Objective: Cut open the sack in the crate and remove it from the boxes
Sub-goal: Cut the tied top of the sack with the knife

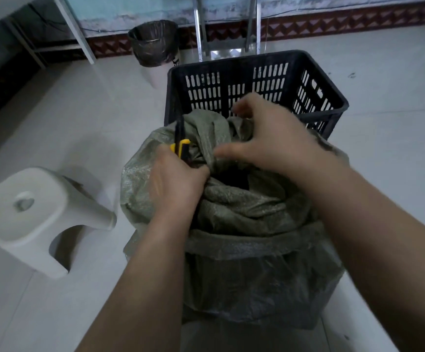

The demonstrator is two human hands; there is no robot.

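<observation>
A grey-green woven sack (244,207) bulges out of a crate that it mostly hides, its top bunched and folded open around a dark gap. My left hand (176,181) grips a yellow-and-black utility knife (181,146), blade end pointing up, at the sack's left fold. My right hand (264,138) rests on the bunched sack top with fingers curled into the fabric and thumb spread. Behind stands an empty black slotted plastic crate (257,80). No boxes show through the sack.
A white plastic stool (36,217) stands on the pale tiled floor to the left. A bin lined with a dark bag (153,44) sits by the far wall, beside metal table legs (79,34) and a metal trolley frame (226,29).
</observation>
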